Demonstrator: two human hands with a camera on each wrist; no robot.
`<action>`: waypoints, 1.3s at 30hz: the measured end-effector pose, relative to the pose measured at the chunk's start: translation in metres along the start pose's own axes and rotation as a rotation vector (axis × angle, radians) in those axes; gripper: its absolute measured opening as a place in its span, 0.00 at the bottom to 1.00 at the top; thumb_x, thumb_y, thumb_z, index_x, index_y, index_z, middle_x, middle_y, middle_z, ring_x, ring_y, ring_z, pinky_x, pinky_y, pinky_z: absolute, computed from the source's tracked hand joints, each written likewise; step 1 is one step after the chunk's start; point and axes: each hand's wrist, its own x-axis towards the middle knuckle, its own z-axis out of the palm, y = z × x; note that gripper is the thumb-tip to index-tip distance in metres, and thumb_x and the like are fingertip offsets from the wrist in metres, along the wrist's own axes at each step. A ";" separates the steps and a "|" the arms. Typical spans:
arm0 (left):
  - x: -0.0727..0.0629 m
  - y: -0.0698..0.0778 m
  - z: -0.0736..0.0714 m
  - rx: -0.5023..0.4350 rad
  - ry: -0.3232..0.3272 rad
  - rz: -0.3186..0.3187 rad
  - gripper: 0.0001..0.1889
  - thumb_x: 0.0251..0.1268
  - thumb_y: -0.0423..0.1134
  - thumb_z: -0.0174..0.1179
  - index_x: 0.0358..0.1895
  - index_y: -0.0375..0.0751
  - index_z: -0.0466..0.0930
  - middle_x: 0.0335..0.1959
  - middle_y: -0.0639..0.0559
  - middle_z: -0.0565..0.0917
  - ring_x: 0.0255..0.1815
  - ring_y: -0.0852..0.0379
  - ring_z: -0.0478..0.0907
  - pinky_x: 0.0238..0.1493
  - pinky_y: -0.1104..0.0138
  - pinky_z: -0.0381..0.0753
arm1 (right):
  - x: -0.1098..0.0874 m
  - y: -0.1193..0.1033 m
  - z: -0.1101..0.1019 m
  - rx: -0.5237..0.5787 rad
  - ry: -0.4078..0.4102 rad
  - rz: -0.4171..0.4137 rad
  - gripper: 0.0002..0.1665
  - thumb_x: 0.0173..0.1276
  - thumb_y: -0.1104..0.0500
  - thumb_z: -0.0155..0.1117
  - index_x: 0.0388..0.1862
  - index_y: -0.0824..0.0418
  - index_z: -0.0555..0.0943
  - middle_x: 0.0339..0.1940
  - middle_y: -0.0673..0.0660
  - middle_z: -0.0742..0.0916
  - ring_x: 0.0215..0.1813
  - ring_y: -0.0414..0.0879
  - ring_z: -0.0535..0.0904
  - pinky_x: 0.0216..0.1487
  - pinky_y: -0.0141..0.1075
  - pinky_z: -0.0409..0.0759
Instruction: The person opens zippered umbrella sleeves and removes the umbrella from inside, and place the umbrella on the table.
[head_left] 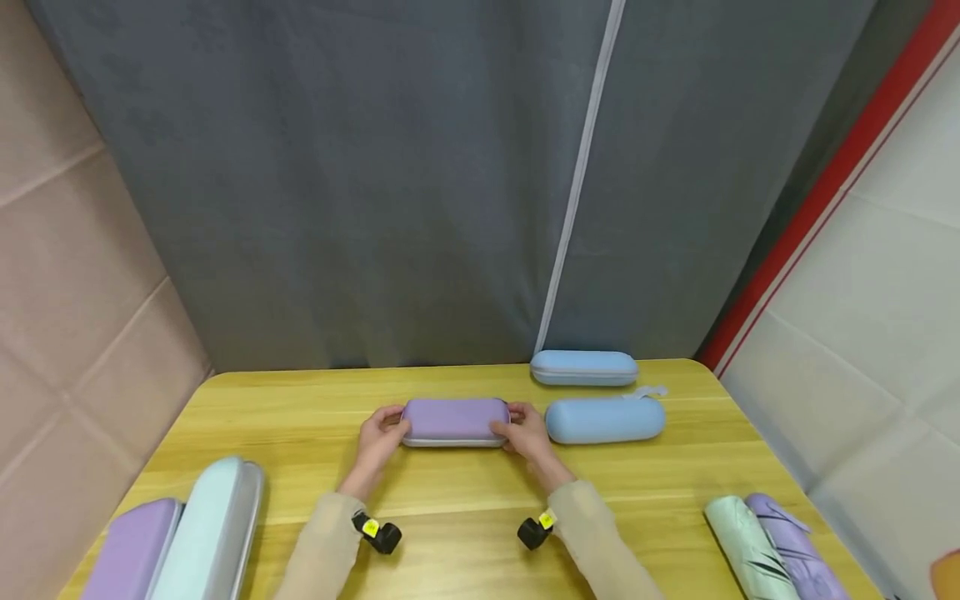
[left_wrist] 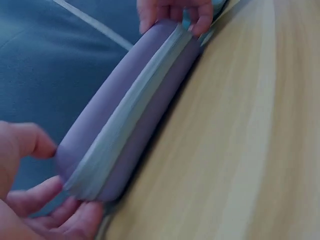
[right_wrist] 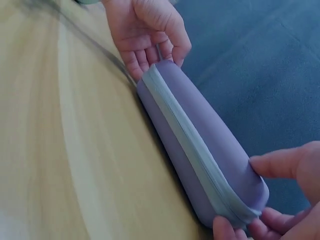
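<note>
A purple zip case (head_left: 455,419) with a pale grey zipper band lies lengthwise across the wooden table. At its left end, my left hand (head_left: 380,437) holds it between thumb and fingers. My right hand (head_left: 528,433) grips the opposite end, its thumb on the case's surface. The left wrist view shows the zipper band of the purple case (left_wrist: 132,112) running along its side, with the left fingers spread around the near end. In the right wrist view the right thumb presses one half of the case (right_wrist: 200,145), while the other fingers touch its end and underside.
Just right of the right hand sits a light blue case (head_left: 606,419) with a strap; another blue case (head_left: 584,367) lies behind it. A mint case (head_left: 202,525) and a second purple case (head_left: 135,550) stand front left. Green (head_left: 750,546) and purple (head_left: 795,546) folded umbrellas lie front right.
</note>
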 end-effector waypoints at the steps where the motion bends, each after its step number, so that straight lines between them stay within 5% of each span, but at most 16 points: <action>1: 0.000 0.001 -0.003 0.027 -0.024 0.019 0.21 0.57 0.28 0.56 0.56 0.27 0.73 0.52 0.34 0.76 0.46 0.47 0.74 0.37 0.73 0.74 | 0.000 0.001 -0.002 -0.003 -0.017 -0.003 0.27 0.58 0.65 0.66 0.55 0.71 0.69 0.45 0.63 0.76 0.34 0.45 0.74 0.33 0.38 0.79; 9: 0.005 0.011 -0.017 0.325 -0.294 0.255 0.35 0.49 0.27 0.65 0.65 0.27 0.63 0.60 0.31 0.69 0.56 0.37 0.71 0.53 0.52 0.73 | 0.016 0.000 -0.019 -0.112 -0.134 0.024 0.19 0.70 0.62 0.52 0.55 0.72 0.73 0.42 0.60 0.81 0.36 0.46 0.76 0.36 0.37 0.78; 13: 0.008 0.010 -0.017 0.420 -0.323 0.321 0.40 0.45 0.29 0.69 0.66 0.28 0.62 0.61 0.33 0.68 0.57 0.37 0.70 0.55 0.50 0.72 | 0.026 -0.004 -0.019 -0.177 -0.170 -0.002 0.18 0.71 0.66 0.48 0.54 0.74 0.75 0.40 0.60 0.82 0.35 0.44 0.76 0.37 0.36 0.78; 21: 0.012 0.003 -0.016 0.386 -0.339 0.350 0.39 0.43 0.26 0.70 0.64 0.29 0.65 0.60 0.33 0.70 0.57 0.35 0.71 0.52 0.53 0.75 | 0.045 -0.008 -0.017 -0.313 -0.219 -0.056 0.18 0.68 0.71 0.45 0.50 0.69 0.80 0.46 0.61 0.83 0.35 0.44 0.77 0.37 0.37 0.79; 29: 0.013 0.003 -0.014 0.343 -0.366 0.349 0.38 0.44 0.25 0.70 0.64 0.29 0.65 0.60 0.33 0.70 0.56 0.35 0.72 0.51 0.54 0.76 | 0.055 -0.015 -0.021 -0.365 -0.305 -0.077 0.23 0.65 0.71 0.44 0.57 0.69 0.76 0.55 0.63 0.80 0.45 0.48 0.75 0.45 0.42 0.77; 34: 0.017 0.001 -0.018 0.334 -0.396 0.369 0.37 0.44 0.26 0.70 0.63 0.28 0.66 0.59 0.32 0.70 0.56 0.35 0.72 0.52 0.53 0.75 | 0.093 0.012 -0.028 -0.417 -0.416 -0.123 0.19 0.66 0.68 0.47 0.48 0.61 0.83 0.35 0.55 0.82 0.30 0.45 0.72 0.30 0.35 0.73; 38: 0.019 0.000 -0.021 0.338 -0.413 0.382 0.37 0.44 0.26 0.71 0.62 0.28 0.67 0.59 0.31 0.71 0.56 0.34 0.72 0.53 0.51 0.74 | 0.092 0.007 -0.029 -0.464 -0.469 -0.091 0.15 0.68 0.68 0.49 0.43 0.65 0.83 0.21 0.54 0.73 0.20 0.42 0.64 0.22 0.32 0.65; 39: 0.019 0.000 -0.022 0.336 -0.415 0.379 0.37 0.43 0.26 0.71 0.62 0.28 0.67 0.58 0.32 0.71 0.55 0.35 0.72 0.53 0.51 0.74 | 0.078 -0.006 -0.028 -0.506 -0.448 -0.061 0.15 0.69 0.69 0.47 0.44 0.68 0.82 0.22 0.55 0.74 0.20 0.44 0.64 0.22 0.33 0.66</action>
